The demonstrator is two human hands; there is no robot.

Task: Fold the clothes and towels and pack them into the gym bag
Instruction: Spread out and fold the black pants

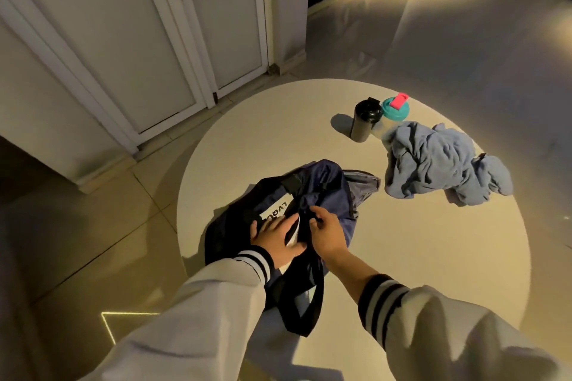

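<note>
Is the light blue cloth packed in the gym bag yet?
No, the light blue cloth lies crumpled on the table beside the gym bag.

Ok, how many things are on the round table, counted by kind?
Bags: 1, the navy gym bag
Crumpled cloths: 1, the light blue cloth
Bottles: 2, the black-lidded bottle and the teal-lidded bottle
Total: 4

On the round table (247, 139), the left hand (274, 240) rests on and the right hand (329, 233) pinches the navy gym bag (328, 182), a crumpled blue garment (439, 164) at its two o'clock.
</note>
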